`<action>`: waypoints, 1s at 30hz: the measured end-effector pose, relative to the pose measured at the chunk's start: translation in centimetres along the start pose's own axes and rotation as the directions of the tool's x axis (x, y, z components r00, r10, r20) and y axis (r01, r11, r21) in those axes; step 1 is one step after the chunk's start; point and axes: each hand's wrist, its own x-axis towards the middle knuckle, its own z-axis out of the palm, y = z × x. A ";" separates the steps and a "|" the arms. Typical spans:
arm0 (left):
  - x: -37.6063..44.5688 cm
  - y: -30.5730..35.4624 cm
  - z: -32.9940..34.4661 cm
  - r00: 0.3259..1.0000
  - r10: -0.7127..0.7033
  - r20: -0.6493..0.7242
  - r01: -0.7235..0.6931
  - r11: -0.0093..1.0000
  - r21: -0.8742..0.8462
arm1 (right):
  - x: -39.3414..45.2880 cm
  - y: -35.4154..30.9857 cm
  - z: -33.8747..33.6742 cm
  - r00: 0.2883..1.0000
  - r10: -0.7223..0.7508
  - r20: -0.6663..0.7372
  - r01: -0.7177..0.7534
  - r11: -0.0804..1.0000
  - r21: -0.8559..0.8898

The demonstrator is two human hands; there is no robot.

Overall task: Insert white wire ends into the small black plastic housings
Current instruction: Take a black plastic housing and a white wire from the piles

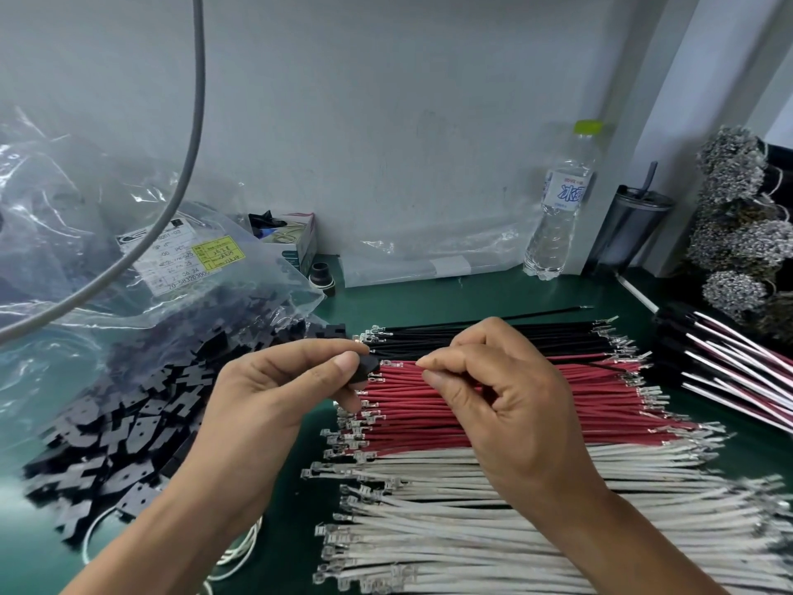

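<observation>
- The left hand [274, 380], at frame centre, pinched a small black housing [364, 372] between thumb and curled fingers.
- The right hand [506, 392] sat just right of it, fingers curled, thumb and forefinger pinching a thin dark wire [609, 368] whose terminal reached the housing.
- Below the hands, white wires [536, 526] lay in rows on the green bench [450, 296], red wires [429, 405] above them.
- Loose black housings [128, 431] spilled from a plastic bag [86, 234] at left.
</observation>
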 end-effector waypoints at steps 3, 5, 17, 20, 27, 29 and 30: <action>0.0 0.1 0.0 1.000 -0.015 0.008 0.015 1.000 -0.015 | 0.0 -0.2 -0.1 1.000 -0.019 0.023 0.019 0.999 -0.035; -0.1 0.2 -0.1 0.999 -0.032 0.010 0.033 0.999 -0.032 | 0.1 -0.2 -0.1 0.997 -0.057 0.047 0.061 0.995 -0.074; -0.1 0.6 -0.1 0.999 -0.040 0.012 0.040 0.999 0.002 | 0.5 -0.7 -0.7 0.917 -0.375 0.138 0.390 0.764 -0.513; -0.1 0.6 0.0 0.999 -0.052 0.000 0.052 0.999 0.008 | 0.3 -0.7 -0.4 0.931 -0.336 0.146 0.363 0.792 -0.491; -0.5 0.7 0.8 0.999 0.032 0.003 -0.032 0.980 0.195 | 0.3 -0.3 -0.4 0.966 -0.195 0.169 0.245 0.897 -0.369; -0.5 0.6 0.8 1.000 0.024 0.000 -0.023 0.973 0.228 | 0.4 -0.5 -0.3 0.953 -0.231 0.195 0.295 0.851 -0.435; -0.5 0.5 0.7 1.000 0.014 -0.006 -0.013 0.975 0.223 | 0.4 -0.6 -0.3 0.950 -0.242 0.196 0.306 0.840 -0.448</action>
